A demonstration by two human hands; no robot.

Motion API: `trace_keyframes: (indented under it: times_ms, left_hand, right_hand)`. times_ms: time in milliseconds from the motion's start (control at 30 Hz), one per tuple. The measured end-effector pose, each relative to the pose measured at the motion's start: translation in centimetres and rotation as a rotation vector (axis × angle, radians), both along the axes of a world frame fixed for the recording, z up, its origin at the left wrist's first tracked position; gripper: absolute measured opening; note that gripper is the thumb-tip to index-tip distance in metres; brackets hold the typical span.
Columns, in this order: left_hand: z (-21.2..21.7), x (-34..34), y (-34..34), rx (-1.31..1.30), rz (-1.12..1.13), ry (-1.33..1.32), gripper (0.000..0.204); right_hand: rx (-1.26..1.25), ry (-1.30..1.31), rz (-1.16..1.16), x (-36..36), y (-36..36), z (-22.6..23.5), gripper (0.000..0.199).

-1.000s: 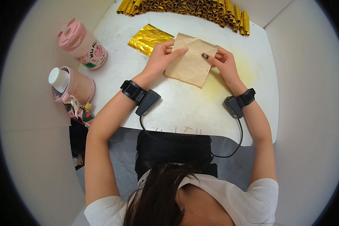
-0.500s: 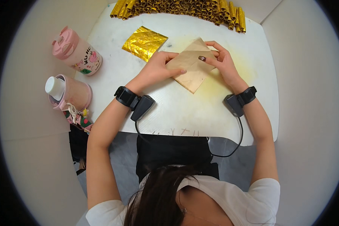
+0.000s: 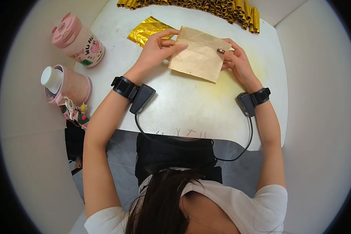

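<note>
A tan square sheet of paper [image 3: 201,54] with crease lines lies tilted over the white table [image 3: 191,109]. My left hand [image 3: 158,48] pinches its left edge, fingers spread over the top corner. My right hand [image 3: 236,60] grips its right edge, thumb on top. A crinkled gold foil sheet [image 3: 146,30] lies flat on the table just left of my left hand, partly hidden behind it. Both wrists wear black bands with small black units joined by a cable.
A row of several rolled gold foil pieces [image 3: 206,7] lines the table's far edge. A pink lidded cup [image 3: 76,41] stands at the far left corner. A pink bottle with a white cap [image 3: 64,84] sits beyond the table's left edge.
The tan sheet has been opened out from a folded shape to a fuller square, and both hands have shifted with it toward the far side of the table.
</note>
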State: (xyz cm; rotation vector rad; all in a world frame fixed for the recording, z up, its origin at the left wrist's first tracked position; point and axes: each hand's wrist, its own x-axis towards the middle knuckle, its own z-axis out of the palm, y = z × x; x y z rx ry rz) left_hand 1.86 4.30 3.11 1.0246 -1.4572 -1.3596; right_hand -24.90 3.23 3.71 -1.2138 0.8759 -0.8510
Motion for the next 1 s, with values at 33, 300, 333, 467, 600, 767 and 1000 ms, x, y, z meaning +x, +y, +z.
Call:
trace_keyframes:
  times_ms: [33,300,333,467,600,767,1000]
  left_hand:
    - [0.2,-0.3,0.2,0.022,-0.006,0.017,0.04]
    - [0.1,0.0,-0.1,0.119,-0.052,0.138,0.026]
    - [0.0,0.0,-0.2,0.143,-0.03,0.165,0.021]
    - [0.0,0.3,-0.2,0.188,-0.011,0.28,0.013]
    - [0.7,-0.5,0.0,0.261,0.053,0.34,0.014]
    - [-0.2,-1.5,0.4,0.011,0.065,0.021,0.025]
    - [0.7,-1.6,0.7,0.072,0.038,-0.061,0.024]
  right_hand:
    - [-0.013,0.017,-0.042,-0.3,0.0,-0.1,0.023]
    - [-0.088,-0.032,-0.004,-1.8,-0.9,-2.0,0.029]
    - [-0.108,-0.008,0.027,-1.8,-0.8,-1.8,0.03]
    - [-0.228,0.13,0.108,-0.4,-0.1,-0.6,0.031]
    - [-0.18,0.15,0.115,-0.3,0.5,0.4,0.029]
    - [-0.217,0.243,0.092,-0.6,0.2,-1.2,0.025]
    - [-0.233,0.127,0.039,0.2,0.5,-0.5,0.029]
